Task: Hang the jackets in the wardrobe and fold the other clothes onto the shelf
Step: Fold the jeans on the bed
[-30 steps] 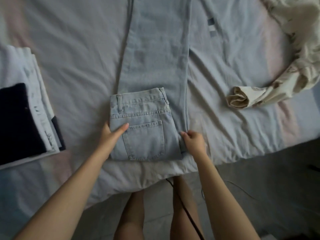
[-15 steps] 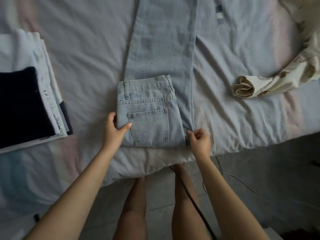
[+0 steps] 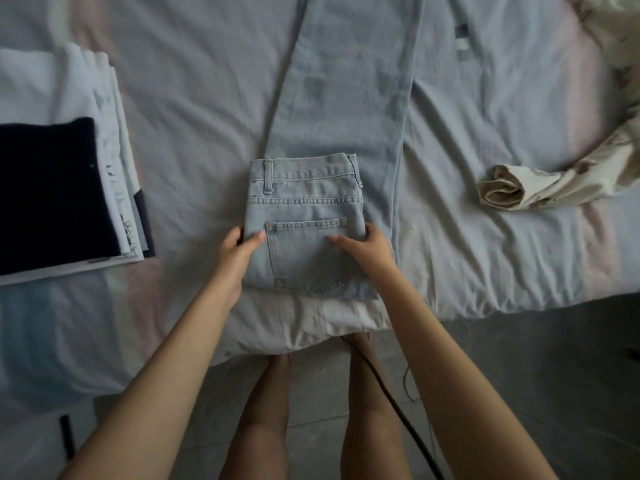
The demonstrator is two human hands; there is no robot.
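Note:
Light blue jeans [image 3: 308,209] lie lengthwise on the bed [image 3: 194,109], legs stretched away from me. The waist part is folded over onto the legs, back pocket up. My left hand [image 3: 239,247] grips the folded part's left edge, thumb on top, fingers under. My right hand [image 3: 367,245] grips the right edge near the pocket, thumb lying across the denim.
A stack of folded clothes [image 3: 59,188], white with a dark piece on top, sits at the bed's left. A cream patterned garment [image 3: 540,181] lies crumpled at the right. A black cable [image 3: 391,400] runs across the tiled floor [image 3: 519,393] by my legs.
My right hand moved from the bed beside the jeans up onto the folded part's right edge. My left hand slid a little further up the left edge.

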